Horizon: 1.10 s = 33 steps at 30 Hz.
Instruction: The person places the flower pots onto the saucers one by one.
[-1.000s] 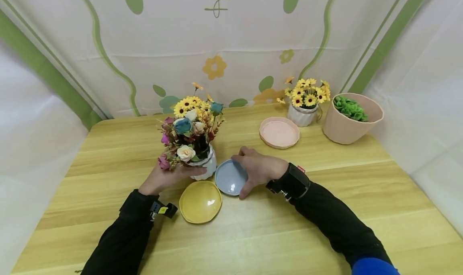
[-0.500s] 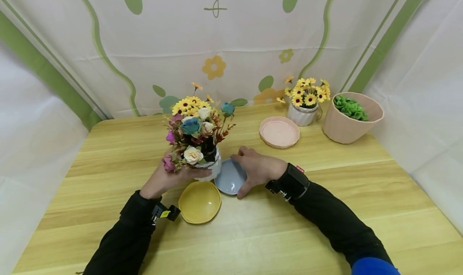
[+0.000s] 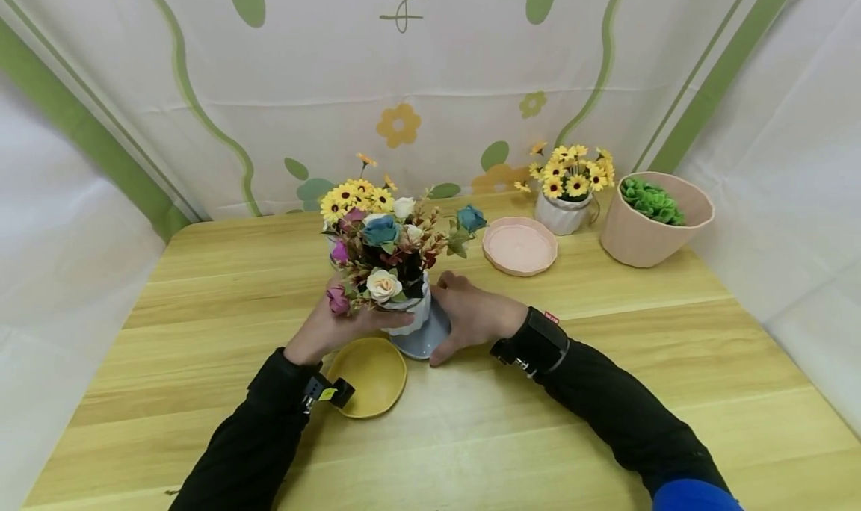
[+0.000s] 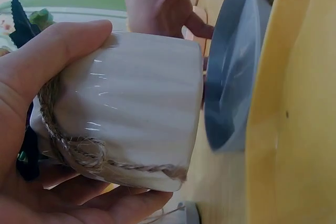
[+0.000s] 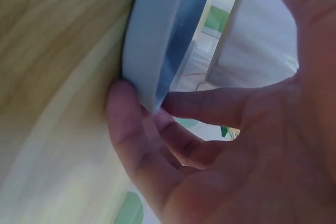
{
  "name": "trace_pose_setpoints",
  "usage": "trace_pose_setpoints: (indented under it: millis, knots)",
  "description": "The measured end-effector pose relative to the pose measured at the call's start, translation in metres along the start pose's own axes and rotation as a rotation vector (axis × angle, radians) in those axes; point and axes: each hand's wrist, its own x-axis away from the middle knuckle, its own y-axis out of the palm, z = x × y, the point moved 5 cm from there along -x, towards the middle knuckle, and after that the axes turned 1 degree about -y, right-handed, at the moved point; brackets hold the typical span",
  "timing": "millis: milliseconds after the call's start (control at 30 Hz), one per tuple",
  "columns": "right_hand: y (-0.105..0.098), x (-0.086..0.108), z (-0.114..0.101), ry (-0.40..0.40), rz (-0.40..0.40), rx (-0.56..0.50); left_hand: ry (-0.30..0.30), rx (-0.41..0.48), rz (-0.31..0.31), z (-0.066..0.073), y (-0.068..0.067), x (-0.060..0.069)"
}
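My left hand (image 3: 339, 328) grips a white flowerpot (image 3: 412, 318) of mixed artificial flowers (image 3: 383, 283), thumb on one side and fingers round the other. Twine (image 4: 86, 156) is tied about the pot. In the left wrist view, a gap separates the pot's base from a blue-grey saucer (image 4: 231, 77). My right hand (image 3: 474, 313) holds that saucer (image 3: 425, 344) at its right edge. The right wrist view has its fingers (image 5: 131, 124) curled round the rim, with the saucer against the tabletop. Just in front, a yellow saucer (image 3: 373, 388) lies near my left wrist.
Yellow flowers (image 3: 346, 201) stand behind the held bouquet, their pot mostly hidden. Toward the back right are a pink saucer (image 3: 520, 247), a white pot (image 3: 562, 214) of yellow flowers and a larger pink pot (image 3: 639, 234) with a green plant (image 3: 652, 201). A curtain (image 3: 464, 63) borders the table's back.
The left hand has carried the flowerpot to the right, from beside the blue-grey saucer to above it. The right hand still holds the saucer and has shifted slightly left.
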Motion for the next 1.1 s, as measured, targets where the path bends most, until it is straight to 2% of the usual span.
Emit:
trace_pose_setpoints:
  millis: [167,367,467,600,800,1100]
  knots:
    - [0.001,-0.003,-0.001,0.003,0.045,-0.009,0.016,0.033,0.001,-0.001,0.004,-0.002]
    - [0.002,-0.005,-0.004,0.004,0.144,0.003,0.035,0.057,0.009,-0.002,0.006,-0.004]
    - [0.002,-0.006,-0.005,-0.003,0.197,-0.011,0.048,0.071,0.021,-0.004,0.007,-0.005]
    - [0.003,-0.008,-0.005,-0.023,0.252,-0.063,0.034,0.075,0.024,-0.008,0.008,-0.007]
    - [0.005,-0.01,-0.003,-0.037,0.282,-0.13,-0.001,0.103,0.004,-0.016,0.012,-0.009]
    - [0.001,-0.01,-0.006,-0.091,0.323,-0.181,0.004,0.163,-0.024,-0.021,0.017,-0.007]
